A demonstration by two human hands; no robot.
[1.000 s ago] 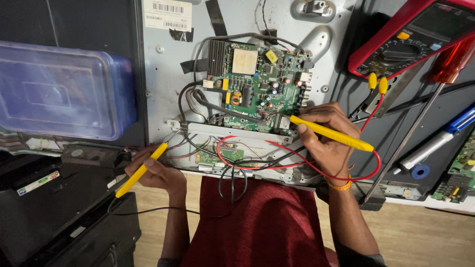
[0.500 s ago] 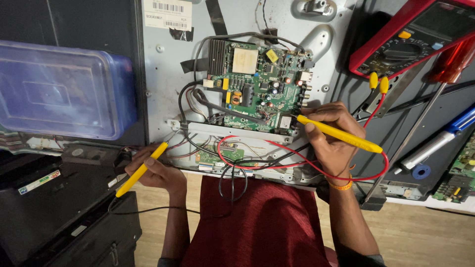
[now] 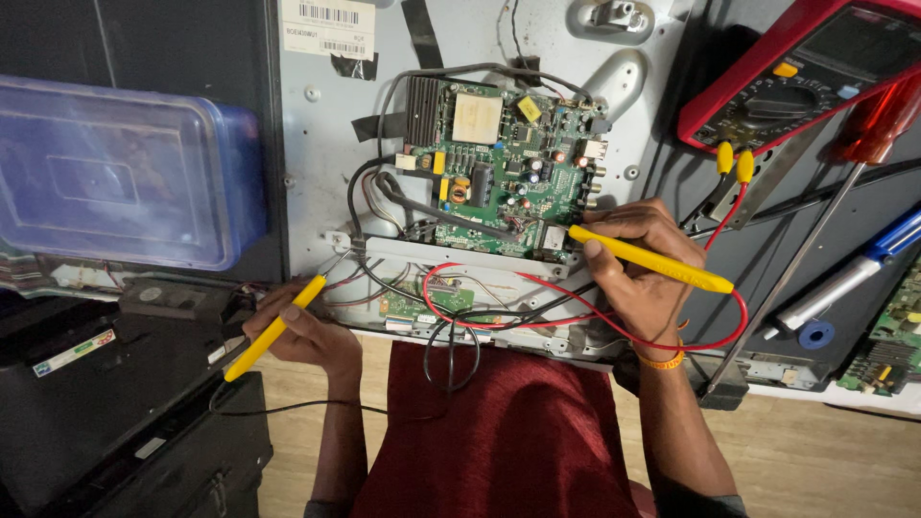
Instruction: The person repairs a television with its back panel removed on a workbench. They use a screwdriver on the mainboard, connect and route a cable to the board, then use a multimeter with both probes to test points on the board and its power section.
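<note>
Right hand [image 3: 638, 273] gripping yellow probe [image 3: 652, 261], tip shifted down since a second ago to lower right edge of green circuit board [image 3: 504, 168]; new test point indicated. Left hand [image 3: 297, 331] closed on second probe [image 3: 273, 326], unmoved at chassis edge [image 3: 336, 240].

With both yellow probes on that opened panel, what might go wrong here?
The right hand presses its probe tip at the crowded lower edge of the green board; a slip might bridge neighbouring parts. The red lead loops among loose wires under the board and could snag as the hand moves. The left hand holds its probe near the panel's metal edge, where contact may be poor.
</note>
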